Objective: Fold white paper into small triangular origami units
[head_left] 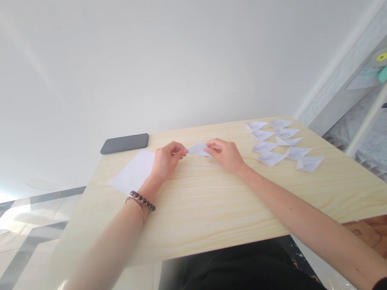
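A small folded piece of white paper (197, 149) is held over the middle of the table, pinched at both ends. My left hand (168, 160), with a dark bead bracelet at its wrist, is closed on the left tip. The fingertips of my right hand (224, 153) are closed on the right end and hide part of it. Partly behind my left hand lies a flat sheet of white paper (133, 172). To the right of my right hand, several folded white paper pieces (269, 158) lie in two rough columns.
The pale wooden table (203, 215) stands against a white wall (180, 51). At its back left edge lies a dark grey phone (124, 143). A white pole (369, 118) stands beyond the table's right side.
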`<state>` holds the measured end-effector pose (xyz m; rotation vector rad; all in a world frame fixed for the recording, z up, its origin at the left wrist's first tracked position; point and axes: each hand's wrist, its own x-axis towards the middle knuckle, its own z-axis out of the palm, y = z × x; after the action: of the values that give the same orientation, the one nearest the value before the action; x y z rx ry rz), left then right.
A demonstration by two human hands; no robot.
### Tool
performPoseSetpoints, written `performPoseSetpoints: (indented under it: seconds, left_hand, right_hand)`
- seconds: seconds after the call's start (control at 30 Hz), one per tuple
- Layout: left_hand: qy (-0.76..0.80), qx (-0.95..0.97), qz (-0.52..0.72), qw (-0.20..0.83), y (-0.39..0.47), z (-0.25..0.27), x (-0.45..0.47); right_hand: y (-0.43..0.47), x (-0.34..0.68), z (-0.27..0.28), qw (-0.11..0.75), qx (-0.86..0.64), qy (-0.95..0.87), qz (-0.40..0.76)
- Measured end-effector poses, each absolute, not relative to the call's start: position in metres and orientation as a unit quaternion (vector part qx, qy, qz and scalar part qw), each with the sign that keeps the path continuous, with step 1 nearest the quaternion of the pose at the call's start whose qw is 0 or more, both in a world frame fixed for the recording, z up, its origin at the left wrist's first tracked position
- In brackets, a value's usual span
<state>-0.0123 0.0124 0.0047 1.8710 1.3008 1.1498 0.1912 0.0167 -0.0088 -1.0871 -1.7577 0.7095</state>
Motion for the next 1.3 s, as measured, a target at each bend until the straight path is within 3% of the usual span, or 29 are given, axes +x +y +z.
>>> performPoseSetpoints:
  seconds: [0.43, 1.13, 1.3]
  left_hand:
    - [0.518, 0.686, 0.432, 0.273, 0.008, 0.007, -0.011]
    - [0.434, 0.666, 0.442, 0.417, 0.012, -0.002, -0.012]
    - [0.466, 0.689, 0.409, 0.376, 0.012, 0.0, -0.013]
  right_hand:
    - [0.02, 0.191, -0.015, 0.472, -0.428, -0.667, 0.386]
    - [0.019, 0.193, -0.012, 0.465, -0.441, -0.691, 0.335]
    - [0.017, 0.191, -0.011, 0.46, -0.441, -0.696, 0.331]
